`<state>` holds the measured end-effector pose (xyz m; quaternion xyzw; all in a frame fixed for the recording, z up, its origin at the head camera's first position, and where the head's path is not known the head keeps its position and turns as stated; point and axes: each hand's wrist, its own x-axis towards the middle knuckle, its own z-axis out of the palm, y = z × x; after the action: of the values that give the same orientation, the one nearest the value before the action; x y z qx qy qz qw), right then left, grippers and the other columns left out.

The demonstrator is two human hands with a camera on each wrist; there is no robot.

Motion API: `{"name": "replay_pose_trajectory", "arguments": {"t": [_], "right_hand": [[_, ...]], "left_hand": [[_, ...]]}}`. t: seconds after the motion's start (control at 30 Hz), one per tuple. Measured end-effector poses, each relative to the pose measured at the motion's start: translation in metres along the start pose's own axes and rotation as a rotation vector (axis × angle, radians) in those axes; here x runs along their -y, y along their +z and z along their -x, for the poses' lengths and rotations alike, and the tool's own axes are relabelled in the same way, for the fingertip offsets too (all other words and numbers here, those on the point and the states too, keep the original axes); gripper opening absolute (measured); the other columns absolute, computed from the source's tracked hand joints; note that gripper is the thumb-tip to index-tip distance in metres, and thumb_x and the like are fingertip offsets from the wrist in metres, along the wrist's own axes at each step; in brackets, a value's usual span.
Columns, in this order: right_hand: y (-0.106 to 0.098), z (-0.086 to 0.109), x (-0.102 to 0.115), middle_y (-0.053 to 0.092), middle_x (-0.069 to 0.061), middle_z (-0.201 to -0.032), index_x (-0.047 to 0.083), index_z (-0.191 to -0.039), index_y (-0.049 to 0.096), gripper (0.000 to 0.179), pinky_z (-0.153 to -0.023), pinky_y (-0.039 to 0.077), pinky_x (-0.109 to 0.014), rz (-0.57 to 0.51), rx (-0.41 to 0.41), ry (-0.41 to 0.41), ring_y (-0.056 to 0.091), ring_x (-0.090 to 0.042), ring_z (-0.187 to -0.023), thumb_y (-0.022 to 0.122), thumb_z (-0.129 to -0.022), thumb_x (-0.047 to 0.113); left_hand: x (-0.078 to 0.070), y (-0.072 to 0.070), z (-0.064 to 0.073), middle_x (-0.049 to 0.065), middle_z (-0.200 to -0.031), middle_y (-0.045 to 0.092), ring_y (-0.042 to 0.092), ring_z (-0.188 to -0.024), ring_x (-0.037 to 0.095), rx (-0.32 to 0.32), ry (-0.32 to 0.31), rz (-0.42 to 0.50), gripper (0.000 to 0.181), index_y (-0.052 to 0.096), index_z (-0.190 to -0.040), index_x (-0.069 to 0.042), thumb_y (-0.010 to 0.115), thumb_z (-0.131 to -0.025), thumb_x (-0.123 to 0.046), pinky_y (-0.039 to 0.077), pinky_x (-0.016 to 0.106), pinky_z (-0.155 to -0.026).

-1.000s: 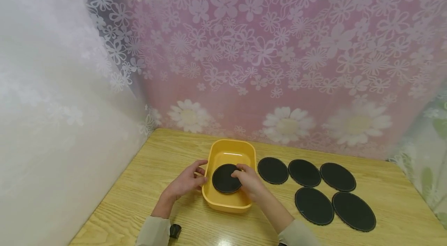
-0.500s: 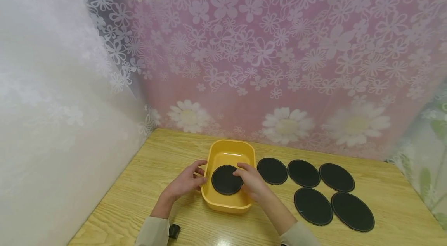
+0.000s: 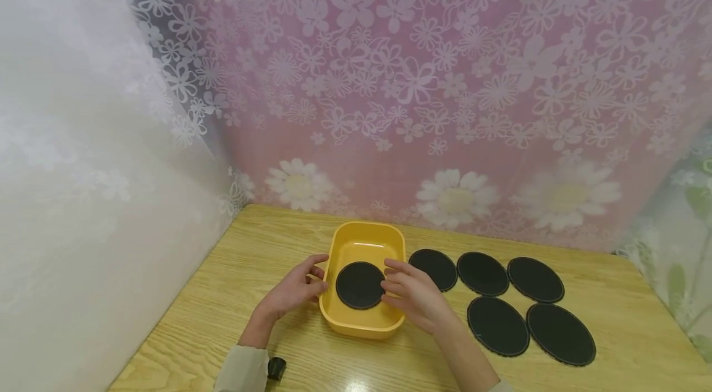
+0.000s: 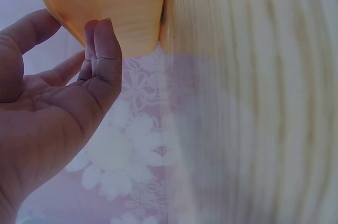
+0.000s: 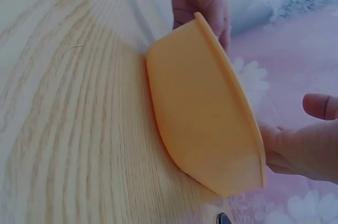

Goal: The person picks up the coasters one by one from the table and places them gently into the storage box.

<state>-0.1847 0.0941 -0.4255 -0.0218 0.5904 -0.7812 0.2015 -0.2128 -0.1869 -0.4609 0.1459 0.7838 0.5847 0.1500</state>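
Observation:
In the head view a yellow plastic basin (image 3: 367, 330) stands on the wooden table. A round black disc (image 3: 358, 285) lies in it. My left hand (image 3: 293, 290) rests at the basin's left side, its loosely bent fingers against the outside wall and rim. The left wrist view shows that hand (image 4: 63, 92) beside the basin wall (image 4: 116, 7). Over the right rim my right hand (image 3: 414, 293) has its fingers spread, fingertips at the disc's right edge. In the right wrist view the right hand's (image 5: 301, 145) thumb stands apart, and the basin wall (image 5: 200, 108) partly hides its fingers.
Several black discs lie flat to the right of the basin, among them a front disc (image 3: 497, 326) and a rightmost one (image 3: 562, 334). A small black object (image 3: 276, 368) is by the left sleeve. A flowered curtain (image 3: 389, 101) hangs behind the wooden table (image 3: 222, 293).
My right hand has let go of the disc's right edge, spread its fingers and drawn back slightly to the right. The disc stays in the basin, and the left hand has barely moved.

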Motion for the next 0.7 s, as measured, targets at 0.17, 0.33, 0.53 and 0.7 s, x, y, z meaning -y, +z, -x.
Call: {"name": "replay_pose_trajectory", "arguments": {"t": [0.17, 0.33, 0.53, 0.7], "right_hand": [[-0.017, 0.013, 0.006, 0.027, -0.022, -0.152, -0.002, -0.153, 0.027, 0.055, -0.106, 0.042, -0.047, -0.058, -0.003, -0.013, 0.035, -0.043, -0.140, 0.047, -0.102, 0.010], [-0.039, 0.025, 0.011, 0.041, -0.011, -0.141, 0.001, -0.154, 0.025, 0.054, -0.103, 0.045, -0.047, -0.079, -0.040, -0.032, 0.044, -0.037, -0.136, 0.044, -0.105, 0.013], [-0.071, 0.042, 0.016, 0.053, -0.002, -0.129, 0.008, -0.146, 0.039, 0.044, -0.095, 0.051, -0.042, -0.048, -0.157, -0.077, 0.062, -0.024, -0.117, 0.050, -0.104, 0.016], [-0.100, 0.053, 0.020, 0.056, 0.008, -0.121, 0.011, -0.147, 0.036, 0.046, -0.088, 0.055, -0.034, 0.060, -0.230, -0.115, 0.067, -0.012, -0.106, 0.051, -0.105, 0.021]], "left_hand": [[-0.002, 0.001, 0.000, 0.015, -0.111, 0.047, 0.056, -0.089, 0.024, -0.009, -0.001, -0.007, 0.060, 0.032, -0.153, -0.002, 0.057, -0.099, -0.009, 0.054, 0.047, -0.078], [-0.003, 0.005, 0.000, 0.015, -0.110, 0.048, 0.055, -0.087, 0.024, -0.034, -0.001, -0.015, 0.059, 0.034, -0.152, -0.001, 0.058, -0.099, -0.008, 0.054, 0.046, -0.076], [-0.005, 0.009, 0.003, 0.014, -0.106, 0.047, 0.053, -0.083, 0.023, -0.074, -0.012, -0.040, 0.056, 0.037, -0.149, 0.001, 0.058, -0.098, -0.007, 0.054, 0.045, -0.073], [-0.007, 0.011, 0.005, 0.014, -0.103, 0.048, 0.054, -0.082, 0.024, -0.112, -0.030, -0.049, 0.054, 0.039, -0.148, 0.000, 0.058, -0.098, -0.006, 0.054, 0.045, -0.071]]}}
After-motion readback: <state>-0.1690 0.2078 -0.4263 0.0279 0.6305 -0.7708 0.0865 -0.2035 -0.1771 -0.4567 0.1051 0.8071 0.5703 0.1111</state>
